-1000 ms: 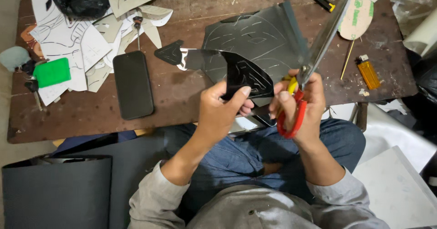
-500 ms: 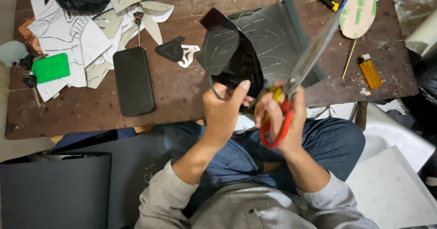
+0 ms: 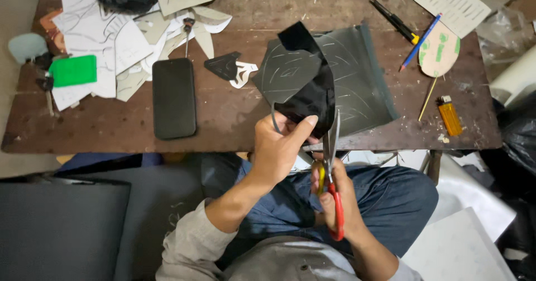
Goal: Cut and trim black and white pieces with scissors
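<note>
Left hand (image 3: 282,147) grips a black sheet (image 3: 310,88) above the table (image 3: 234,113) edge; right hand (image 3: 335,194) grasps red scissors (image 3: 332,169), blades at its lower edge, mid-cut; next, steady closing along the outline

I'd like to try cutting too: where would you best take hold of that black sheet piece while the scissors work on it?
Hold the black sheet piece at its lower left edge, coming from the left, as the left hand does. The scissors in the right hand enter from below on the right, so that side keeps your grip away from the blades and steadies the curling sheet.
</note>
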